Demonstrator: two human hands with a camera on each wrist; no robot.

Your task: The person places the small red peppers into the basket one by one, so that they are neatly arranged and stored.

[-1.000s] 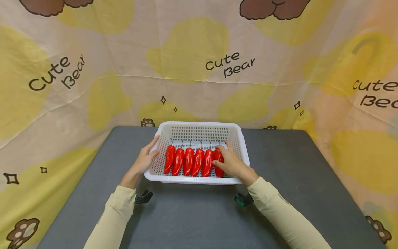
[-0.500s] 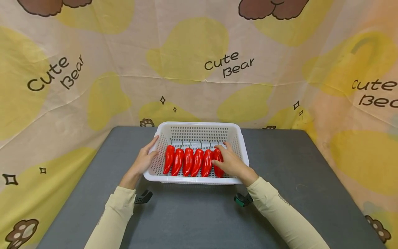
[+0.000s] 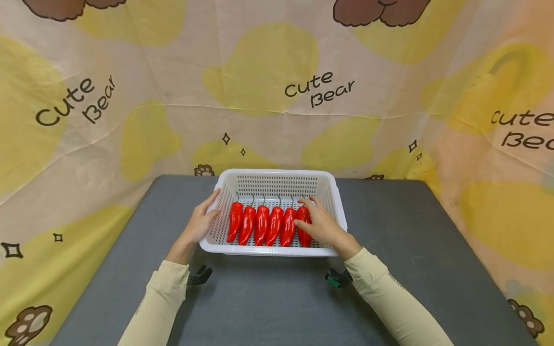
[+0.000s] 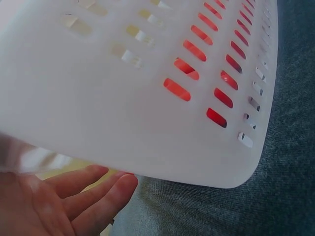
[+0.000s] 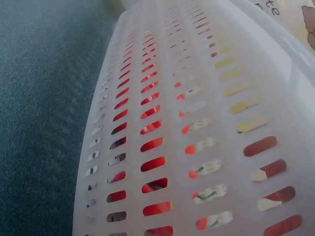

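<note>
A white slotted plastic basket (image 3: 277,249) holds several glossy red peppers (image 3: 261,225) in one row, their green stems pointing away from me. My left hand (image 3: 200,223) grips the basket's left end, thumb over the rim and fingers outside the wall. In the left wrist view, its fingers (image 4: 106,201) extend beside the corner of the basket wall (image 4: 113,132). My right hand (image 3: 322,225) is inside the basket over the rightmost pepper (image 3: 305,239), thumb and fingers spread apart around it. The basket's wall (image 5: 197,98) hides this hand in the right wrist view.
The basket stands on a dark grey table (image 3: 268,302), close to its far edge. Behind and beside the table hangs a cream and yellow cloth (image 3: 277,96) printed with lettering. Dark wrist straps (image 3: 339,278) show below both wrists.
My right thumb and fingers have loosened and risen slightly over the rightmost pepper. The left hand, the basket and the other peppers have stayed in place.
</note>
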